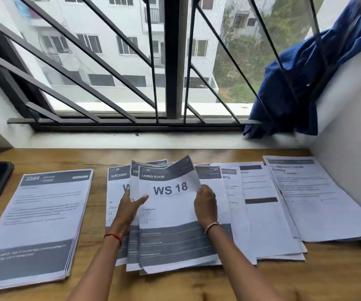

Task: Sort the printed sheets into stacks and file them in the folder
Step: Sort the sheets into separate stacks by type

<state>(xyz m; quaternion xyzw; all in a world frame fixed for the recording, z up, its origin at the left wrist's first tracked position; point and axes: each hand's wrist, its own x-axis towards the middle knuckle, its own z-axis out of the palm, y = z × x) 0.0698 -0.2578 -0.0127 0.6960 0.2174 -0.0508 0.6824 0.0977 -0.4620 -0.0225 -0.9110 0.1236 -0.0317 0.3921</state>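
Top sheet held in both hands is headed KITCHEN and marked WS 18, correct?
No. The head view shows the top sheet, held by the left hand and right hand, headed LIVING ROOM, not KITCHEN; it is marked WS 18.

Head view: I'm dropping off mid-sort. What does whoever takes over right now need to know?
Left hand: grip on the left edge of the WS 18 sheet, thumb on its face.
Right hand: holds the same sheet's right edge, lifted off the pile mid-desk.
Done: 2384 stack lies at left, far-right stack by the wall.
Left: Kitchen sheets under the lifted one and the overlapping sheets look unsorted. Nothing is filed, and I can't make out a folder.
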